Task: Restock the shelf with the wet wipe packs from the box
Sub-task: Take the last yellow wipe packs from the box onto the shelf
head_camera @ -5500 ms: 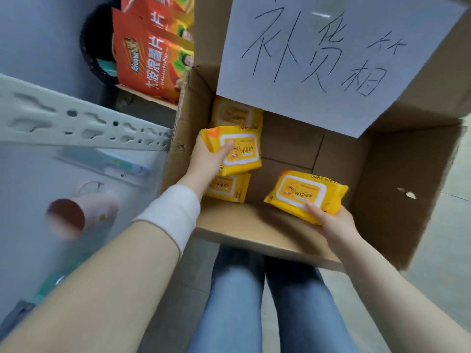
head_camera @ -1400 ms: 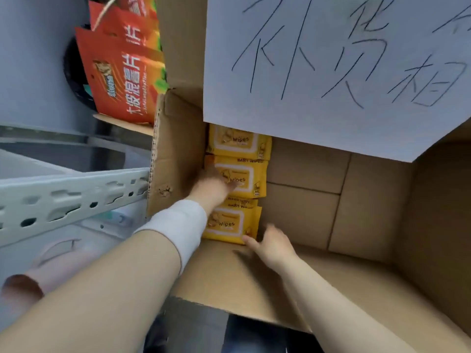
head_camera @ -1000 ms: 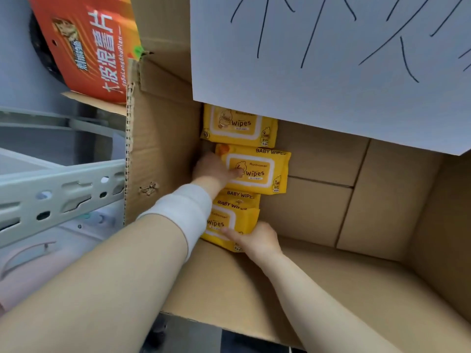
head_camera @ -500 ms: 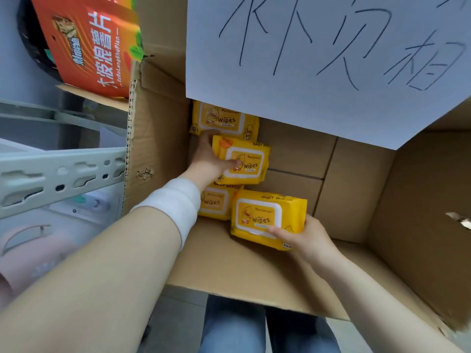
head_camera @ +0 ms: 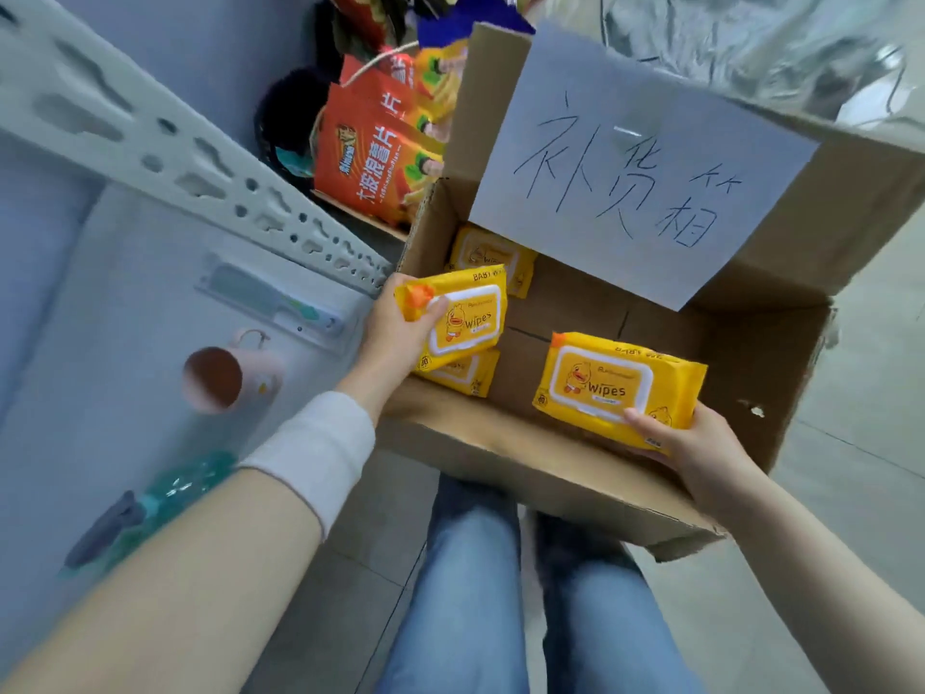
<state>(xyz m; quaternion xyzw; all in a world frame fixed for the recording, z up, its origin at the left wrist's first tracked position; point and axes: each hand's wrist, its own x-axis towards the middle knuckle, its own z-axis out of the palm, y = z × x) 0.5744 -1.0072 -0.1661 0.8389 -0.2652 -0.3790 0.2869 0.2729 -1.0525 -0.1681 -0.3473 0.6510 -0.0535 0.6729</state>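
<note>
The left hand [head_camera: 395, 333] grips one yellow wipes pack [head_camera: 465, 318] by its left end, thumb on the top face, above the left side of the open cardboard box [head_camera: 500, 443]. The right hand [head_camera: 690, 443] holds a second pack [head_camera: 620, 383] by its near right corner over the box's near wall. Two more packs lie inside on the left: a far pack [head_camera: 495, 257] and a near pack [head_camera: 465, 373] (partly hidden under the held one). A handwritten paper sheet [head_camera: 635, 182] covers the far flap. Left of the box run a grey shelf rail [head_camera: 175, 157], a pink mug [head_camera: 225, 378] and what may be a teal bottle [head_camera: 175, 493], blurred.

Left hand [head_camera: 395, 338] raised left pack [head_camera: 463, 320] to box [head_camera: 500, 443] rim; right pack [head_camera: 620, 383] higher
</note>
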